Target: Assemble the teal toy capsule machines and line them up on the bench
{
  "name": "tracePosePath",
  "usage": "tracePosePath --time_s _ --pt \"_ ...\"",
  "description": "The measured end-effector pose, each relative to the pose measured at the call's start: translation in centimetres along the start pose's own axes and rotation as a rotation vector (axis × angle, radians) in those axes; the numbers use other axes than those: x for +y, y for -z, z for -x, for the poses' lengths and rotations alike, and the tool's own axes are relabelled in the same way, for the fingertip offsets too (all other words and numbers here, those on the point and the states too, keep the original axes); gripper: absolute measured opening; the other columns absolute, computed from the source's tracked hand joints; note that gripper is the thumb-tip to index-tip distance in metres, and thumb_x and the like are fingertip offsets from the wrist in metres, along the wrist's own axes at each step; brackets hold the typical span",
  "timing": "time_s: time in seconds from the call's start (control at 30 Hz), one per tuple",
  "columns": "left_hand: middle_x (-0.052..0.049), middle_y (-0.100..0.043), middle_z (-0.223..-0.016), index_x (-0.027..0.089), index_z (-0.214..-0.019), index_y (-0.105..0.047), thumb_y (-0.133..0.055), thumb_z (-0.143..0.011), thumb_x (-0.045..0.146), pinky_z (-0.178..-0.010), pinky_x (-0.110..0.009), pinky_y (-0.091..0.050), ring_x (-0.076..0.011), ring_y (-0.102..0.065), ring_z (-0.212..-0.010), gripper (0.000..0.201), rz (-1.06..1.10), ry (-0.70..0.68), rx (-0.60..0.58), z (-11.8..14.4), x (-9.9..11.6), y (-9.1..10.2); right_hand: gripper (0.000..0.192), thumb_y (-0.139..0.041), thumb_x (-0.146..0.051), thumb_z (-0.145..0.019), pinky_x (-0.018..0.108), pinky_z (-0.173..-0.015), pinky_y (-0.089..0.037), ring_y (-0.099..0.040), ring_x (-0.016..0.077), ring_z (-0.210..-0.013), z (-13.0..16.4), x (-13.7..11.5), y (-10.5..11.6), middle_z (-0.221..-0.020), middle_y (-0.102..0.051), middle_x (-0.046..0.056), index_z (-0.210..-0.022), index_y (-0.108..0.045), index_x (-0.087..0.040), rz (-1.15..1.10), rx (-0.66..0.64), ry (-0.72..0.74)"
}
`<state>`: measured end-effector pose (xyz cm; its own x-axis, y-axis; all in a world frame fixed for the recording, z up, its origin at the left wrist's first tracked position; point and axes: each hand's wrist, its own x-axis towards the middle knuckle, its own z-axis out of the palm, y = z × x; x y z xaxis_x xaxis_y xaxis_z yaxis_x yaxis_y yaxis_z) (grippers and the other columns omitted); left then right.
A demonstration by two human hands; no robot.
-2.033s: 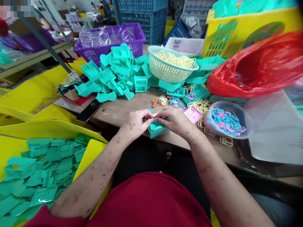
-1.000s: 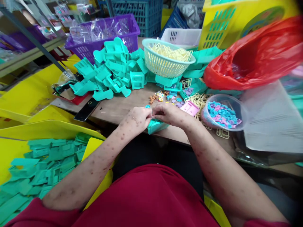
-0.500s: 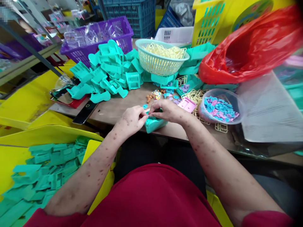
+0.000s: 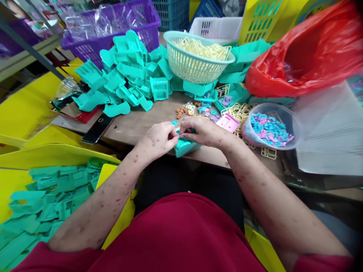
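At the table's front edge sits a teal plastic part [image 4: 186, 148], box-like and partly covered by my fingers. My left hand [image 4: 161, 139] is closed at its left end, thumb and forefinger pinched together. From the other side my right hand [image 4: 202, 131] reaches over the part, its fingertips pinched and almost meeting the left ones. Whatever lies between the fingertips is too small and too covered to name. Just beyond the hands are a small blue disc [image 4: 174, 123], brown pieces [image 4: 180, 112] and a pink tray-like part [image 4: 228, 122].
A heap of teal parts [image 4: 127, 81] rises at the back left, beside a phone [image 4: 98, 129]. Behind stands a basket [image 4: 198, 68] of cream frames. To the right are a clear tub [image 4: 296, 130] of blue and pink pieces and a red bag [image 4: 312, 56]. More teal parts [image 4: 56, 204] fill the lower left.
The camera view has shifted a little, so the far table items sit higher in the picture. Both hands stay at the teal part, fingers still pinched, with only slight finger movement.
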<state>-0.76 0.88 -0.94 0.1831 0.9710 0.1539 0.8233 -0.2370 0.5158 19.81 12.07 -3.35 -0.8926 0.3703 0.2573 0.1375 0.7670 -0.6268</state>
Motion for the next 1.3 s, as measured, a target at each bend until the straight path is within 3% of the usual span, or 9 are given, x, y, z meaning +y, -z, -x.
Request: tracePosePath --time_s 0.2,0.47,0.8,0.97,1.1,1.2,1.3 --pt "-0.003 -0.070 -0.085 0.020 -0.078 -0.067 -0.068 -0.090 0.012 -0.072 -0.031 -0.046 -0.0181 -0.065 -0.079 0.014 0.011 -0.067 -0.022 0.3 0.2 0.0 0.007 -0.069 -0.022 -0.102 0.033 -0.084 -0.047 -0.066 0.0224 -0.096 0.4 -0.7 -0.1 -0.103 -0.075 0.006 -0.097 -0.073 -0.022 0.016 -0.017 -0.021" --pt "-0.005 -0.075 -0.081 0.019 -0.080 -0.071 -0.071 -0.091 0.018 -0.067 -0.031 -0.046 -0.0202 -0.069 -0.073 0.011 -0.036 0.022 0.034 0.2 -0.2 -0.2 0.007 -0.070 -0.022 -0.101 0.031 -0.080 -0.044 -0.064 0.0203 -0.090 0.1 -0.4 -0.7 -0.100 -0.074 0.005 -0.095 -0.072 -0.021 0.068 0.062 -0.055" --pt "-0.006 -0.075 -0.088 0.019 -0.086 -0.070 -0.068 -0.097 0.025 -0.074 -0.032 -0.050 -0.0213 -0.071 -0.081 0.012 -0.030 -0.014 0.060 0.8 -0.6 -0.6 0.013 -0.071 -0.025 -0.100 0.030 -0.077 -0.042 -0.061 0.0194 -0.085 0.1 0.0 -1.3 -0.092 -0.071 0.004 -0.088 -0.069 -0.021 0.087 0.081 -0.053" --pt "-0.007 -0.077 -0.092 0.019 -0.090 -0.072 -0.068 -0.099 0.028 -0.075 -0.032 -0.051 -0.0210 -0.071 -0.083 0.013 0.005 -0.011 0.090 1.0 -0.7 -0.9 0.010 -0.068 -0.025 -0.101 0.031 -0.079 -0.045 -0.063 0.0197 -0.086 0.2 -0.3 -1.1 -0.095 -0.073 0.005 -0.093 -0.070 -0.021 0.086 0.084 -0.068" --pt "-0.008 -0.080 -0.099 0.018 -0.099 -0.077 -0.061 -0.106 0.037 -0.082 -0.033 -0.054 -0.0213 -0.073 -0.090 0.026 0.102 0.001 0.102 1.8 -0.9 -0.9 0.010 -0.067 -0.029 -0.103 0.033 -0.082 -0.046 -0.066 0.0218 -0.091 0.6 -0.7 -1.0 -0.100 -0.075 0.007 -0.100 -0.073 -0.021 0.071 0.080 -0.095" --pt "-0.007 -0.082 -0.110 0.020 -0.112 -0.079 -0.058 -0.108 0.039 -0.090 -0.033 -0.057 -0.0217 -0.075 -0.100 0.028 0.164 0.060 0.208 2.9 -2.0 0.3 0.011 -0.068 -0.031 -0.104 0.034 -0.083 -0.047 -0.068 0.0228 -0.094 0.7 -0.9 -0.8 -0.103 -0.077 0.007 -0.102 -0.074 -0.021 0.062 0.077 -0.109" --pt "-0.007 -0.081 -0.113 0.020 -0.115 -0.077 -0.063 -0.105 0.041 -0.093 -0.034 -0.059 -0.0230 -0.075 -0.103 0.027 0.054 0.171 0.329 3.8 -4.5 1.9 0.010 -0.071 -0.030 -0.103 0.033 -0.081 -0.046 -0.068 0.0220 -0.092 0.9 -0.9 -0.8 -0.100 -0.078 0.005 -0.101 -0.076 -0.021 0.041 0.086 -0.129"
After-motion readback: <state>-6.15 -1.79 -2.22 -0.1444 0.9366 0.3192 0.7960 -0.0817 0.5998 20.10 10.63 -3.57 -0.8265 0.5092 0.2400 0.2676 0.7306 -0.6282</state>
